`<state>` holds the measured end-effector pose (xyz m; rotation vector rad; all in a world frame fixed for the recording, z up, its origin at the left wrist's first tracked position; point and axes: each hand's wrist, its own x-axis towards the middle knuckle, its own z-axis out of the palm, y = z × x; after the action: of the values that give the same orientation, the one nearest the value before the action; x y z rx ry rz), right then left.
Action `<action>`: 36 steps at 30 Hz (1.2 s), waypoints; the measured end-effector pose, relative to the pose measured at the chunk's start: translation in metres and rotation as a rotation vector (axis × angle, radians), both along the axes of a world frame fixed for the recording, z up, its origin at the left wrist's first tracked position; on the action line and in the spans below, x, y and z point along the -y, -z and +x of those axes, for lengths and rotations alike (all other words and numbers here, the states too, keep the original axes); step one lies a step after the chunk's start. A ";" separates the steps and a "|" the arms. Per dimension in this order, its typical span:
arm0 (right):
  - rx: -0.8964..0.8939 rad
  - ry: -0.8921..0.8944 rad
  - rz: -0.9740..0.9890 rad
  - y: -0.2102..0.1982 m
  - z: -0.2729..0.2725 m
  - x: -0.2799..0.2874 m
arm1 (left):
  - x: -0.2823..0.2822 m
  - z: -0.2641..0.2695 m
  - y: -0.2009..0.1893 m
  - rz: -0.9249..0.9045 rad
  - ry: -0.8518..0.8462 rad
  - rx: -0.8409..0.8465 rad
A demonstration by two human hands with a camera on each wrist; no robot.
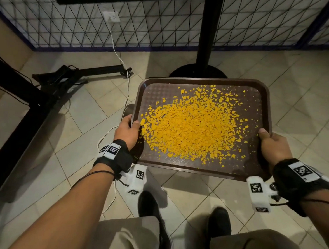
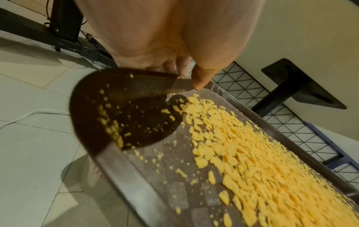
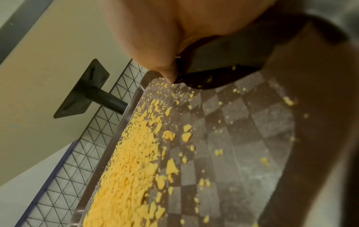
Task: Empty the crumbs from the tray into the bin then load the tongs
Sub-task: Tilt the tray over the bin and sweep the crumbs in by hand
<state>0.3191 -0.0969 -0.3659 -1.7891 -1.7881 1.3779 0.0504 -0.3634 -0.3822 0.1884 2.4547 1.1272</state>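
A dark brown tray (image 1: 199, 79) is held level over the tiled floor, with a heap of yellow crumbs (image 1: 193, 123) spread across its middle. My left hand (image 1: 127, 129) grips the tray's left rim, thumb on top and fingers curled underneath. My right hand (image 1: 272, 144) grips the right rim near the front corner in the same way. In the left wrist view the thumb (image 2: 202, 76) presses on the tray's rim (image 2: 124, 169) beside the crumbs (image 2: 252, 161). The right wrist view shows the thumb (image 3: 165, 69) on the tray's edge (image 3: 124, 119), crumbs (image 3: 132, 169) piled beyond. No bin or tongs are in view.
A black table post with a round base (image 1: 204, 67) stands just past the tray. A wire-mesh fence (image 1: 138, 26) runs along the back. Black metal frame legs (image 1: 28, 95) and a white cable (image 1: 124, 70) lie on the floor at left. My shoes (image 1: 154, 218) are below.
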 end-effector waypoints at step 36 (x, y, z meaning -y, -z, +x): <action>0.216 -0.001 0.155 0.062 -0.098 -0.008 | -0.091 0.098 0.112 -0.295 1.160 -0.410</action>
<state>0.2215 -0.0887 -0.4278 -1.9134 -1.9428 1.0477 0.1485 -0.2726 -0.4944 1.6012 2.1264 0.2091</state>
